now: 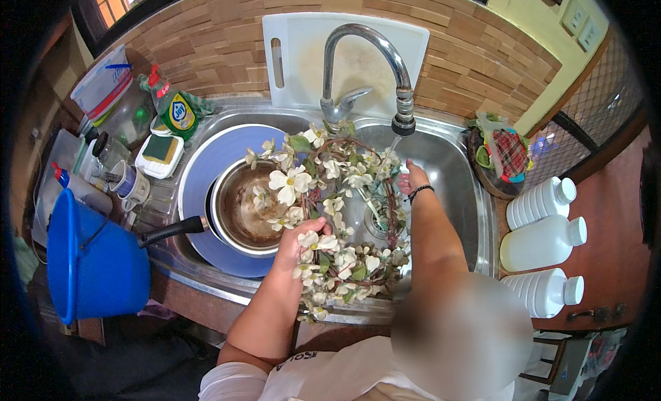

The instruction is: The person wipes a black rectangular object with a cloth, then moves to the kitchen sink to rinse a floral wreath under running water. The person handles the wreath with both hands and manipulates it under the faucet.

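Observation:
An artificial wreath of white flowers (290,185) on brown twigs is held upright or tilted over the right basin of a steel sink (446,158). My left hand (304,238) grips the wreath's left side. At its right side is my right hand (413,179), wearing a dark bead bracelet, near the water falling from the chrome faucet (404,111); its fingers are partly hidden, so I cannot tell whether they hold anything. A toothbrush-like white and green brush (369,204) shows through the ring, above the drain.
A purple-blue basin (199,184) with a stained pan (248,204) fills the left bowl. Further left are a blue bucket (98,261), a sponge (159,149) and dish soap (178,111). A white cutting board (299,60) leans behind. White bottles (539,243) lie at right.

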A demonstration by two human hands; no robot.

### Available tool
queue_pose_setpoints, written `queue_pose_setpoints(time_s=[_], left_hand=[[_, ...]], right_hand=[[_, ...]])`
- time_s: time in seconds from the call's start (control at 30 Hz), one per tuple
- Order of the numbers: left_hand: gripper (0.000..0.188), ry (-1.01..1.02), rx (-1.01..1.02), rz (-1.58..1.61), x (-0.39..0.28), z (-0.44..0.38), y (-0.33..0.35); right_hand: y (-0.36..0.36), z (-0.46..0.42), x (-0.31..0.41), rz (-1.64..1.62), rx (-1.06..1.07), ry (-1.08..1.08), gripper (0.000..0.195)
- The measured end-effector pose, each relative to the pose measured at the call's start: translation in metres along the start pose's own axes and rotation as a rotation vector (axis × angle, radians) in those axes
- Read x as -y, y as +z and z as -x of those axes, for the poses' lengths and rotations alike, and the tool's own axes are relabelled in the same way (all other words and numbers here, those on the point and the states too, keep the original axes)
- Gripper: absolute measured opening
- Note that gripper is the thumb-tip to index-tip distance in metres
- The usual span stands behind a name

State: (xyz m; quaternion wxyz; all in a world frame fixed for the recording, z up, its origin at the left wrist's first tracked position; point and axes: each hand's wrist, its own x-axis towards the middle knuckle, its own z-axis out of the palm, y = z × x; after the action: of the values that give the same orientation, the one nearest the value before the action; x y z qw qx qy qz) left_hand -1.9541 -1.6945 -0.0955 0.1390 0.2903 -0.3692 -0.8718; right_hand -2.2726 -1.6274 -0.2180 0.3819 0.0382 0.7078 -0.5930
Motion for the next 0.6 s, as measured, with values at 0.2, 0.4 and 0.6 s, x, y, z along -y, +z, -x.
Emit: queue_pose_setpoints(time_s=[0.2,0.4,0.6], left_hand=[[0.021,-0.037,-0.114,0.044,-0.019,0.018,0.012],[0.02,0.164,-0.173,0.047,-0.04,0.039,0.016],[0.019,0.261,-0.166,0.008,-0.065,0.053,-0.035]], right_hand=[[0.019,-0.002,0.004,-0.515,0.228,0.045,0.035],[0.019,0.059,0.043,-0.418,0.444,-0.19,0.021],[0.016,0.097,0.055,-0.495,0.651,-0.134,0.031]])
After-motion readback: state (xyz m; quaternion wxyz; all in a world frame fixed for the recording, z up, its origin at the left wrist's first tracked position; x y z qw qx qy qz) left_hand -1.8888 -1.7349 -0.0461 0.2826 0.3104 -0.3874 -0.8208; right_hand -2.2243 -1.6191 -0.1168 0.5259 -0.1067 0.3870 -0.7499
